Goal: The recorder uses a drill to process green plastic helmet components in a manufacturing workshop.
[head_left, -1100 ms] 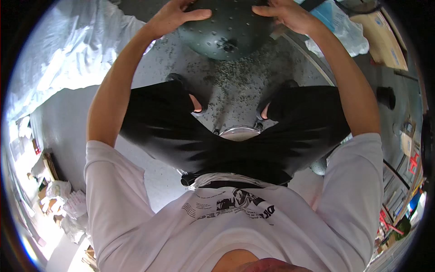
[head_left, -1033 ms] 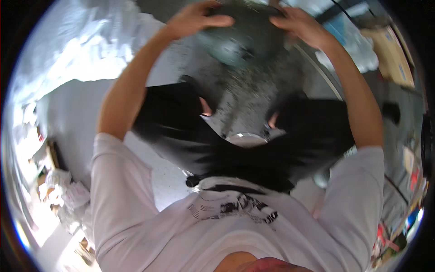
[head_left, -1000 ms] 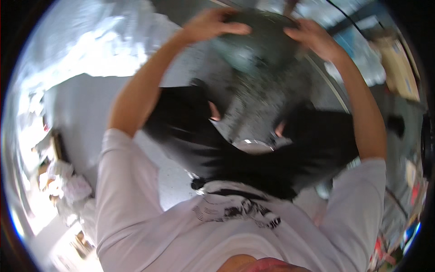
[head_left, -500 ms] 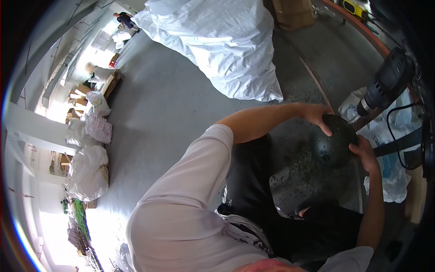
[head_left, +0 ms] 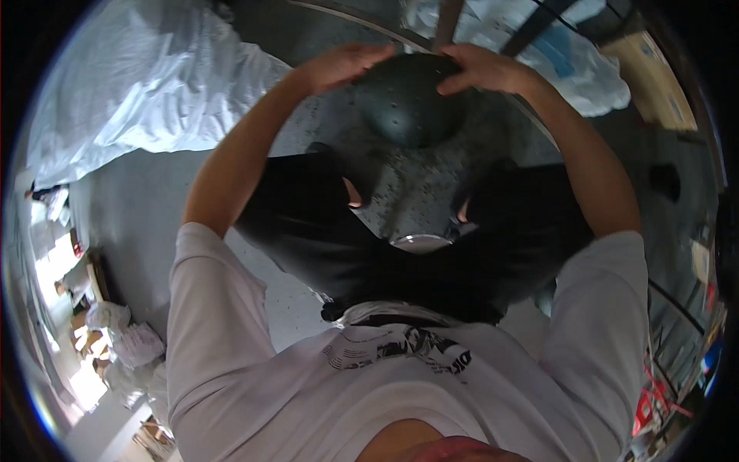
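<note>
Both hands, left hand [head_left: 339,65] and right hand [head_left: 481,69], press open palms on the far rim of a dark, dimpled, rounded dome [head_left: 408,100]; it looks rigid, probably heavy (best gripped at opposite sides).

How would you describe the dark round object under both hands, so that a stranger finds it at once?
Start at the grey speckled floor between the person's black trouser legs, then look toward the top of the picture. There sits a dark dome with small dimples, the left hand on one side and the right hand on the other. Unlike the white plastic sacks nearby, it is smooth, rounded and almost black.
</note>
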A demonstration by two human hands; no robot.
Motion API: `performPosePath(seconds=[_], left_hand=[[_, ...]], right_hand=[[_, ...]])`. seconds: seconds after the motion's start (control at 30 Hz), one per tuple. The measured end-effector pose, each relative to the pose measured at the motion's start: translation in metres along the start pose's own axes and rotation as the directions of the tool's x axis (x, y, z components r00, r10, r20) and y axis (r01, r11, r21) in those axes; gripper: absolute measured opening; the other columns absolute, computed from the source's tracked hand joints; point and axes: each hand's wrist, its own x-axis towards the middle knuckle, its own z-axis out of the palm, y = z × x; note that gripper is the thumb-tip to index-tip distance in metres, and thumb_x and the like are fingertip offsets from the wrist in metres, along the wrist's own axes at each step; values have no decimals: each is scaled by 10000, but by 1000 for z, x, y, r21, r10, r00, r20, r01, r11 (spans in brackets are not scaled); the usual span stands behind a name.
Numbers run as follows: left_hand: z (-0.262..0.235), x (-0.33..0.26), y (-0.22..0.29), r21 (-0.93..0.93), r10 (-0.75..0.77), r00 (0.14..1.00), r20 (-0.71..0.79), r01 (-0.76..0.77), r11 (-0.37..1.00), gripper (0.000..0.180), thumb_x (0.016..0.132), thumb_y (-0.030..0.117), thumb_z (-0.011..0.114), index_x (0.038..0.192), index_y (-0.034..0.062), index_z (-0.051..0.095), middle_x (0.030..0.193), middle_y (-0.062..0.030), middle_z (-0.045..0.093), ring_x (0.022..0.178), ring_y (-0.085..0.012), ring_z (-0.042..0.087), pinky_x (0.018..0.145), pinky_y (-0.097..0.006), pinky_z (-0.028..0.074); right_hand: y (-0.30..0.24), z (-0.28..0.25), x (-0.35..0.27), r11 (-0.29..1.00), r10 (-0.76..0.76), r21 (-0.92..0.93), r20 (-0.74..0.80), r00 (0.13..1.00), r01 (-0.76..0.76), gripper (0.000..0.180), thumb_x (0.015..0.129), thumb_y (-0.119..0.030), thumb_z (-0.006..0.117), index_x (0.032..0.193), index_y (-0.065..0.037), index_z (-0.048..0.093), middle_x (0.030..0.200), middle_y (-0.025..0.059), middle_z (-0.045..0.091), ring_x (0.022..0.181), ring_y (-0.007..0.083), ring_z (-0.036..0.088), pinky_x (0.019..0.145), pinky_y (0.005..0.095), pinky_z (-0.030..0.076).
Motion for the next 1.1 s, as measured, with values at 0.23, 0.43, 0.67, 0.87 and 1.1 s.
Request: performPosePath(seconds=[0.23, 0.43, 0.67, 0.87, 1.1], left_hand=[[4, -3, 0, -85, 75, 987, 140, -63, 994, 401, 1024, 314, 654, 1319, 44, 614, 1206, 6, 655, 1126, -84, 603, 982, -280, 461], [2, 0, -5, -117, 185, 944, 274, -158, 980, 606, 954, 444, 715, 1375, 23, 596, 1246, -41, 651, 1169, -149, 576, 1034, -332, 415], [-5, -2, -10, -98, 150, 950, 275, -128, 987, 561, 945, 328, 743, 1379, 19, 569, 1256, -60, 655, 1176, -152, 591, 1054, -333, 421], [-20, -5, -8, -145, 220, 929, 298, -184, 972, 599, 937, 349, 748, 1405, 30, 554, 1239, -57, 660, 1145, -163, 610, 1032, -330, 436], [-10, -22, 13, 223, 25, 997, 79, -43, 974, 685, 956, 577, 664, 1385, 47, 593, 1155, -9, 653, 1025, -106, 573, 928, -295, 436]], right_hand=[[-13, -2, -7, 998, 16, -57, 31, 999, -14, 628, 832, -313, 854, 1303, 11, 593, 1106, 87, 696, 1056, 171, 630, 974, 330, 468], [-11, -1, -9, 995, -80, 55, 30, 996, 78, 613, 854, -325, 842, 1312, 2, 601, 1109, 75, 690, 1064, 175, 624, 980, 321, 457], [-13, 0, -3, 997, -22, -78, 74, 997, 27, 566, 910, -380, 776, 1315, -15, 625, 1149, 61, 682, 1099, 186, 615, 1013, 331, 440], [-16, -13, -11, 956, 167, 221, 136, 977, -194, 447, 967, -363, 709, 1177, 31, 711, 986, 33, 671, 899, 134, 577, 807, 337, 449], [-34, -5, -7, 995, 93, 38, 60, 994, -95, 514, 985, -426, 664, 1207, 34, 713, 1033, 68, 710, 940, 178, 616, 869, 344, 455]])
